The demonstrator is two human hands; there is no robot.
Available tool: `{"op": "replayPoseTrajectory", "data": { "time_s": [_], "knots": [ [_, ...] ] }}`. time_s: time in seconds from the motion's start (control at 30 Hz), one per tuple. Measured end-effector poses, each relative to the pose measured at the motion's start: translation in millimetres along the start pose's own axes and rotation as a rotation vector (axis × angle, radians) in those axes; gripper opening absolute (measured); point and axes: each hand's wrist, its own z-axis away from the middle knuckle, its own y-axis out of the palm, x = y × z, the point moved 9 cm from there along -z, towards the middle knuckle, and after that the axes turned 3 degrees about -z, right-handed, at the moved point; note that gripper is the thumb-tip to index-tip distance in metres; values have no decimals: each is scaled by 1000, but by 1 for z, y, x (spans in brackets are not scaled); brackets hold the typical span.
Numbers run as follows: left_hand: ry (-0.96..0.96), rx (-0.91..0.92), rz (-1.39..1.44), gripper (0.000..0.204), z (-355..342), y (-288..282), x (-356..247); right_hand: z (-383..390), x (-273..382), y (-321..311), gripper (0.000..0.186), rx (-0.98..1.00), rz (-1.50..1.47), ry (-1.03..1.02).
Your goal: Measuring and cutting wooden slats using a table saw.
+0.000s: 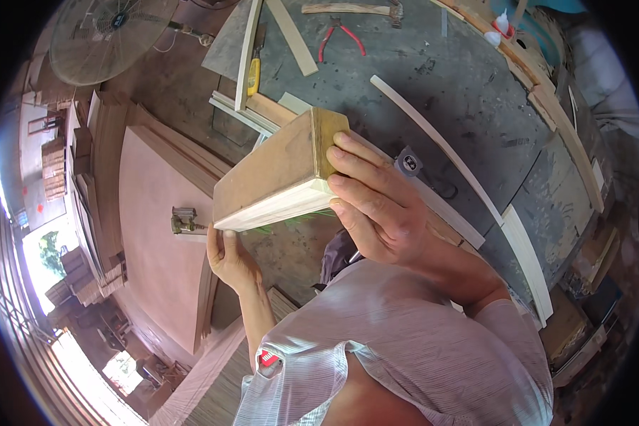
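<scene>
I have the brown wooden block (266, 170) aloft between 2 hands: the left hand (234, 266) pinches its lower corner; the right hand (389, 213) presses slightly spread fingers against its end. Should the left pinch slacken, I judge the pale strip (277, 208) beneath could slip. Well beyond the right fingers sits a small red-and-white bottle (504, 27), contents hidden.

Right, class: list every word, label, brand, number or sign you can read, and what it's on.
None reads clearly.
Fan hub: pale marking, too small.
Round silver object: dark marking, too small.
Red shirt tag: white marks, too small.
Brown block: no text visible.
</scene>
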Motion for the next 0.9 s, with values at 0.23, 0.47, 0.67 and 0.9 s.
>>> {"op": "replayPoseTrajectory", "data": {
  "time_s": [0.23, 0.47, 0.67, 0.9],
  "knots": [
    [22, 18, 5, 44, 2, -22, 7, 2, 7, 14, 32, -13, 6, 39],
    [-2, -21, 0, 45, 7, -32, 10, 4, 11, 23, 30, 0, 39, 28],
    [-18, -35, 22, 43, -5, -35, 12, 7, -9, 34, 28, 39, 41, 76],
    [96, -51, -446, 44, -12, -33, -18, 30, -56, 29, 31, -52, 51, 358]
  ]
}}
